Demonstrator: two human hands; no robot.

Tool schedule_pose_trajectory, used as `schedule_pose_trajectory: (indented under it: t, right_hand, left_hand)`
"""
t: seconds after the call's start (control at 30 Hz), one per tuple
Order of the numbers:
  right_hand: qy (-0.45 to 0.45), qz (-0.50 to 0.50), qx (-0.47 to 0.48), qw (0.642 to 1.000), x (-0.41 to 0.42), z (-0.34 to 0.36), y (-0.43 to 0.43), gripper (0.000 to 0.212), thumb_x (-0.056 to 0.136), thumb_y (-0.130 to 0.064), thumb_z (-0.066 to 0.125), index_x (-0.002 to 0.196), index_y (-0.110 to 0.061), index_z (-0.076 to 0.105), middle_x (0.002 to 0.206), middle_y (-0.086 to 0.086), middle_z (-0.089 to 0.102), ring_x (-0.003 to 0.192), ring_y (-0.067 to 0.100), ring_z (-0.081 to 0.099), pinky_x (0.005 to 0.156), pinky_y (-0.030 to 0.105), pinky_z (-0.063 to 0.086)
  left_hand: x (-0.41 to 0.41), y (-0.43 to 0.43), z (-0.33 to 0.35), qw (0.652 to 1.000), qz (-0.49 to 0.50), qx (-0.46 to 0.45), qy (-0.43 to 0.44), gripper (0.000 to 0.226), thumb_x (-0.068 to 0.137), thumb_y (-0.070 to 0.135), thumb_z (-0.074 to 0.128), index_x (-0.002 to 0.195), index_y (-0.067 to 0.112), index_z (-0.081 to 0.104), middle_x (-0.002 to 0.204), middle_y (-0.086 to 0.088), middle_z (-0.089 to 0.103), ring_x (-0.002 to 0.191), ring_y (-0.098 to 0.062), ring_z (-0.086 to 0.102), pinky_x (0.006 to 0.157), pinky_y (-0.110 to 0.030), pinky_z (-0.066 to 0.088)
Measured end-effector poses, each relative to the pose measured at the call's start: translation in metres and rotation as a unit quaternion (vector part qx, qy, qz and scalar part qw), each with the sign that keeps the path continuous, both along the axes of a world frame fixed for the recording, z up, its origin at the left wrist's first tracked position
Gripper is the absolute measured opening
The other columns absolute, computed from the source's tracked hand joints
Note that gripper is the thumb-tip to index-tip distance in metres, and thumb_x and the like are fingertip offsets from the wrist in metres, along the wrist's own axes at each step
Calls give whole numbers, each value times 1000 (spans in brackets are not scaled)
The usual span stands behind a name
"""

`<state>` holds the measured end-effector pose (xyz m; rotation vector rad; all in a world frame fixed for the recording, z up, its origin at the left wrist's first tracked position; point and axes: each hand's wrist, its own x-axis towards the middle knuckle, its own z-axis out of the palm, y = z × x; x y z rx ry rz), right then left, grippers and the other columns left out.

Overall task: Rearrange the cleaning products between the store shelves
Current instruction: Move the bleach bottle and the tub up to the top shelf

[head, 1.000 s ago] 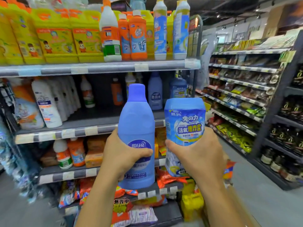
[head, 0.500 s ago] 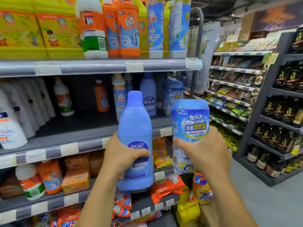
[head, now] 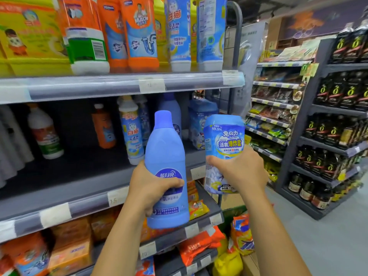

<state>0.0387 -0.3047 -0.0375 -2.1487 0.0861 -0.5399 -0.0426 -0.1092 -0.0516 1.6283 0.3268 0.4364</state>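
From the head camera we see two bare hands raised in front of a store rack. The left hand (head: 153,188) grips a tall blue bottle (head: 167,156) around its lower body, thumb across the label and fingers curled behind it. The bottle stands upright, its cap level with the middle shelf (head: 79,176) and its base in front of the shelf edge below.

The right hand (head: 239,172) grips a blue tub (head: 224,136) with a printed wrap, fingers curled round its lower half. The tub tilts slightly to the left and sits just beside the blue bottle; we cannot tell whether the two touch. Both products are held in the air in front of the rack and rest on no shelf.

On the middle shelf behind them we see a white and blue bottle (head: 130,128) near the front, an orange bottle (head: 103,128) farther back, and a white bottle (head: 44,132) to the left. On the top shelf (head: 99,86) stand orange bottles (head: 139,36) and yellow packs (head: 29,36). Orange packets (head: 199,246) lie on the lower shelves. To the right, across the floor (head: 328,226), another rack holds rows of dark bottles (head: 338,126).
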Motion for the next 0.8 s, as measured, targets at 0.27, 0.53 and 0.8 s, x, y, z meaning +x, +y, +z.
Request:
schedule_pose_trajectory:
  t: [0.27, 0.53, 0.8]
  right_hand:
    - [-14, 41, 24, 999, 85, 7, 6, 67, 43, -71, 78, 89, -28, 54, 75, -14, 56, 59, 1, 46, 47, 19, 25]
    - [-44, 99, 89, 990, 155, -11, 27, 74, 45, -63, 83, 100, -21, 54, 95, -4, 62, 79, 15, 59, 57, 26, 41]
    - [-109, 116, 90, 983, 190, -48, 40, 79, 44, -66, 81, 103, -25, 48, 92, -10, 45, 80, 9, 47, 64, 31, 46]
  left_hand:
    - [42, -1, 15, 999, 36, -16, -5, 52, 43, 2, 94, 87, 14, 70, 75, -2, 76, 64, -22, 74, 53, -34, 58]
    - [84, -9, 29, 997, 74, -17, -11, 57, 44, 4, 94, 96, 11, 70, 84, -8, 77, 75, -30, 75, 66, -49, 62]
    - [115, -16, 21, 992, 117, -39, -9, 56, 47, -2, 92, 95, 8, 67, 82, -11, 77, 71, -31, 75, 63, -49, 62]
